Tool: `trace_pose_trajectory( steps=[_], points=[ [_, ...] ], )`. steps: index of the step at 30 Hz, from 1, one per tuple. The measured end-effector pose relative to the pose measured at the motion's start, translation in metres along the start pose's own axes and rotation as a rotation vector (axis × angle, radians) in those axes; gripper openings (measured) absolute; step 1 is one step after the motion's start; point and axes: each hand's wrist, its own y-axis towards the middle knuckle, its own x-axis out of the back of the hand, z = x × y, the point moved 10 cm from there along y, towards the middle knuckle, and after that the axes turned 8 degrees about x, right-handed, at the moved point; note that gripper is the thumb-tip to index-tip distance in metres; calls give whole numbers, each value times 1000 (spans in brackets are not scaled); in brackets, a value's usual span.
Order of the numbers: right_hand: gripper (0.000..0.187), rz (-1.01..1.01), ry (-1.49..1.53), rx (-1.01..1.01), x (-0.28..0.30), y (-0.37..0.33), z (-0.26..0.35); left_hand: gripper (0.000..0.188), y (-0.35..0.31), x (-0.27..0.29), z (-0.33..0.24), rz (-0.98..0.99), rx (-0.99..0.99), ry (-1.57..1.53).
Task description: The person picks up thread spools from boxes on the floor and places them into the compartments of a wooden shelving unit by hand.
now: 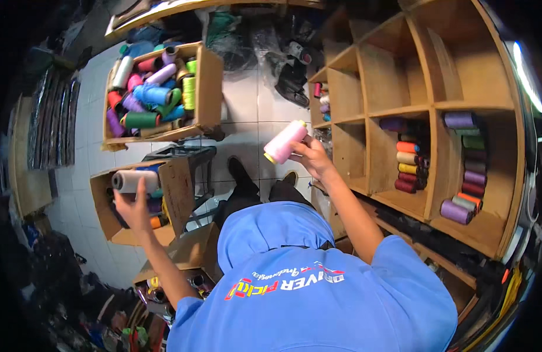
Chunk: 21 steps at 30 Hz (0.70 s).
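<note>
My right hand [313,155] is closed around a pale pink thread spool [282,142] with yellow ends, held tilted above the tiled floor beside the shelf. Over on the left, my left hand [133,206] grips a whitish-grey thread spool [136,181] with a dark end. This spool is just above a lower cardboard box [178,196], which has several spools inside, partly hidden by my hand and the spool. Behind it, a fuller box [210,88] is heaped with thread spools in many colours.
A wooden shelf of square compartments [432,108] stands on the right. Stacked thread spools [407,167] lie in some of its lower cells. A black stool or frame [201,157] is beside the boxes. Plastic bags [265,41] and dark shoes [291,88] lie farther off.
</note>
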Motion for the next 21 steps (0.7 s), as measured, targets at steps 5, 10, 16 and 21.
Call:
trace_pose_trajectory(
  steps=[5,10,16,21],
  points=[
    [56,-96,5,217,47,-53,57,48,-59,-198,-38,509,248,-434],
    [63,-114,-182,377,50,-116,127,30,-139,-323,-98,881,271,-298],
    [66,-188,-236,479,67,-163,165,40,-201,-360,-178,1051,-113,-138],
    [67,-180,-273,523,66,-178,182,53,-232,-378,-167,1229,-79,-128]
  ],
)
